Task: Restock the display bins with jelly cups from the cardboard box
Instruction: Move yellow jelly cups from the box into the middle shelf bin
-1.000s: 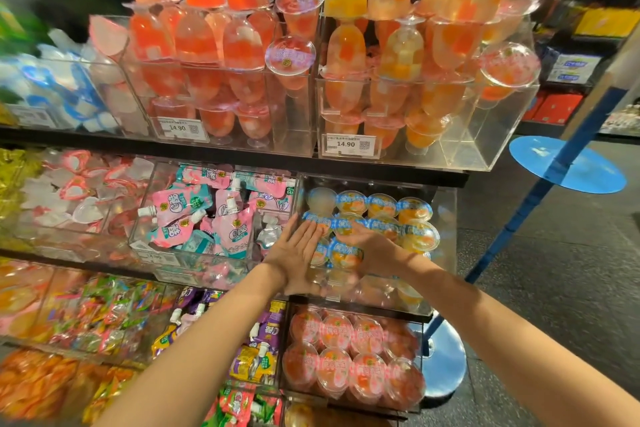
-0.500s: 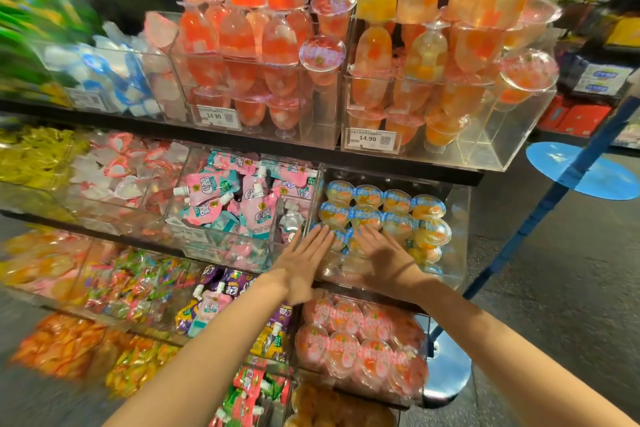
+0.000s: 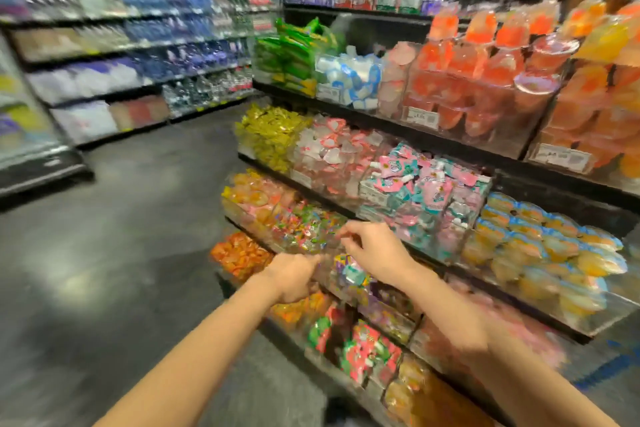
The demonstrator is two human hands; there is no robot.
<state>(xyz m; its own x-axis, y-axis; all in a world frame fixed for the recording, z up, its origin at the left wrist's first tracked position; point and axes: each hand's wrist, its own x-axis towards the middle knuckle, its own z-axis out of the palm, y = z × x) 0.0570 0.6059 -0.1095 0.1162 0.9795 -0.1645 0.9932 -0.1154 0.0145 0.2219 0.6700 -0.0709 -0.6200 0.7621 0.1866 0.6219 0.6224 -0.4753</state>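
The frame is blurred by motion. Jelly cups with blue lids [image 3: 540, 246] fill a clear display bin [image 3: 599, 314] on the middle shelf at the right. My left hand [image 3: 294, 276] and my right hand [image 3: 375, 248] hang in front of the lower bins, left of that bin, fingers loosely curled, with nothing in them. Tall orange jelly cups [image 3: 485, 80] are stacked in the top bins. No cardboard box is in view.
The shelf unit [image 3: 398, 135] holds bins of pink pouches [image 3: 426, 184], yellow sweets [image 3: 273, 135] and mixed candy [image 3: 304, 229]. Dark floor [image 3: 121, 253] stretches to the left. Drink shelves [image 3: 138, 45] line the far wall and a fridge unit [image 3: 31, 135] stands at far left.
My view has swung left, so the shelf now sits to the right. Both hands have come off the blue-lidded cup bin and drawn back left, fingers curling from flat.
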